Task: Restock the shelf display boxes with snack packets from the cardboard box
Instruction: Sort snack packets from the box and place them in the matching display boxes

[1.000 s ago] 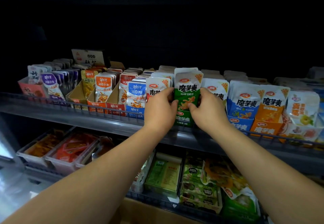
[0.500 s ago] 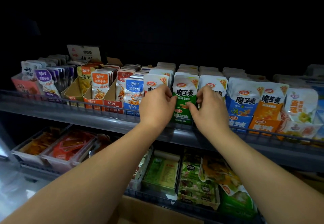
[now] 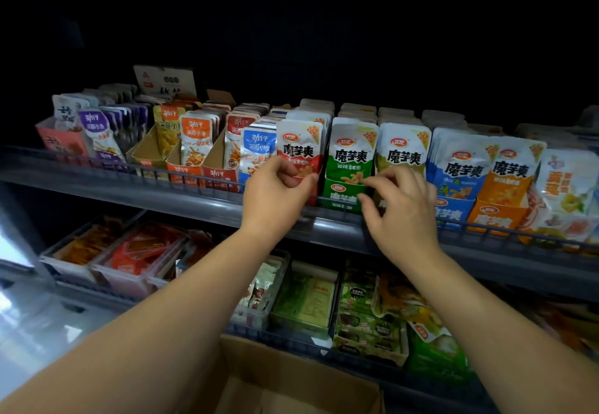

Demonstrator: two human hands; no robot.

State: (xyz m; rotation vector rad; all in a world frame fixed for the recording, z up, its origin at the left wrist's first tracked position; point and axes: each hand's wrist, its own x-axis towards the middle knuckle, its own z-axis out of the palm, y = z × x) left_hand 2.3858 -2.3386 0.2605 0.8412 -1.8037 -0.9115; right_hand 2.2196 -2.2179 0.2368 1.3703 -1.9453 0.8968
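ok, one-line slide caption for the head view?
Left hand and right hand flank the green snack packet upright in its display box on the upper shelf.

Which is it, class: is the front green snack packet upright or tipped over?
Upright. The green snack packet stands with its top seal uppermost, its lower part tucked inside the green display box.

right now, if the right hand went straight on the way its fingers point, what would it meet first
The right hand points up and left; first in line is the front green konjac packet in its green display box. Its fingertips look nearly on it, though depth is unclear.
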